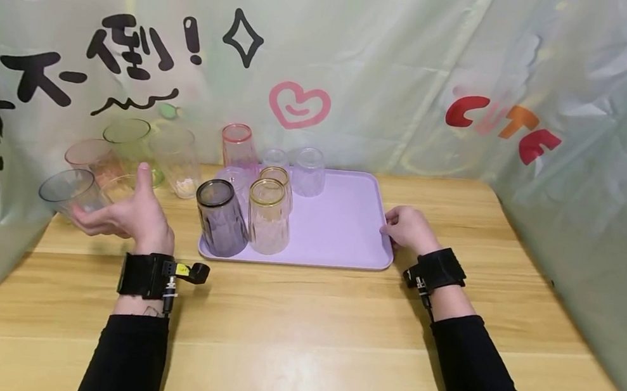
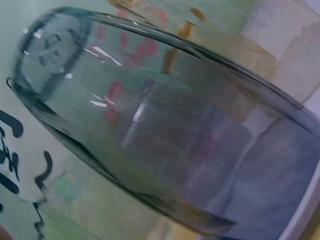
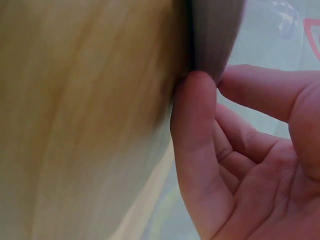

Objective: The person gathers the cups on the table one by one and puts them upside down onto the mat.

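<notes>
My left hand point(image 1: 136, 218) is at the left with thumb raised and spread from the fingers. Its fingertips overlap a blue-tinted glass point(image 1: 70, 189) in the head view, and a yellow-rimmed glass point(image 1: 119, 185) shows between thumb and fingers. With thumb and index finger, my right hand point(image 1: 409, 228) pinches the right edge of a lilac tray point(image 1: 339, 224); the right wrist view shows the pinch on the tray rim point(image 3: 215, 40). A dark grey glass point(image 1: 222, 224), large in the left wrist view point(image 2: 165, 130), stands base-up at the tray's left front beside an amber-tinted glass point(image 1: 269, 219).
More glasses stand on the tray's left half, among them a pink one point(image 1: 240, 146) and a clear one point(image 1: 309, 173). Left of the tray are a green glass point(image 1: 130, 141), a pink one point(image 1: 90, 156) and a clear one point(image 1: 174, 158). A printed curtain point(image 1: 384, 69) hangs behind the wooden table point(image 1: 287, 333).
</notes>
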`<state>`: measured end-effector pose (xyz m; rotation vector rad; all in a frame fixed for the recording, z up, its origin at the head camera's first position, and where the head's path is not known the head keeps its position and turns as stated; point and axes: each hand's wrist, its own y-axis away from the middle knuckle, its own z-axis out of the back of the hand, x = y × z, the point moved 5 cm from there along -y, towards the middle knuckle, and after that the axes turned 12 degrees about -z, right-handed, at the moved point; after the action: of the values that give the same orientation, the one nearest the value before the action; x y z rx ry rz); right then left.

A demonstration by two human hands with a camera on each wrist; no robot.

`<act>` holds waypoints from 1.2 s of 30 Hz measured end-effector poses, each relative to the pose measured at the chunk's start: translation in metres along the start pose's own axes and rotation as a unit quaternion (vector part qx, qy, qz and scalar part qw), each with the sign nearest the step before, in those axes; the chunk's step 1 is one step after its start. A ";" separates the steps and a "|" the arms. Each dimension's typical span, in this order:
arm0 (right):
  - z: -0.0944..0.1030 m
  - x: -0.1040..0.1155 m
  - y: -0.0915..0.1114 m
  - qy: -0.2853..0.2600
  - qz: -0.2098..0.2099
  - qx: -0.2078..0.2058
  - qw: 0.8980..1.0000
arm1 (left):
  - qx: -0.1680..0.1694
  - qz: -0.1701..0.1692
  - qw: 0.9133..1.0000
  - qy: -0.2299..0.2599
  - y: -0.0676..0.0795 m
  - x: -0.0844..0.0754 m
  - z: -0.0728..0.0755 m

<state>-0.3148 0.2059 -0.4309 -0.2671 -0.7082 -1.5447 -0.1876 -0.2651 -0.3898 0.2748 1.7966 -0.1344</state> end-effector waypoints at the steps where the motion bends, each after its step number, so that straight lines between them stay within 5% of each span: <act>1: 0.000 0.000 0.000 0.001 0.000 0.000 1.000 | -0.002 0.006 1.000 0.003 -0.001 0.004 0.000; 7: 0.000 -0.001 0.000 -0.006 0.001 0.002 1.000 | 0.005 0.062 0.998 0.017 -0.006 0.027 0.000; 16: 0.000 -0.002 -0.002 -0.004 -0.004 0.004 1.000 | 0.007 0.087 0.995 0.056 -0.015 0.048 0.001; 36: 0.000 -0.002 -0.003 -0.005 -0.001 0.005 1.000 | 0.048 0.082 0.988 0.119 -0.014 0.046 -0.006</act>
<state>-0.3174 0.2077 -0.4331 -0.2673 -0.7244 -1.5416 -0.2074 -0.2720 -0.4336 0.5228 1.9973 -0.0735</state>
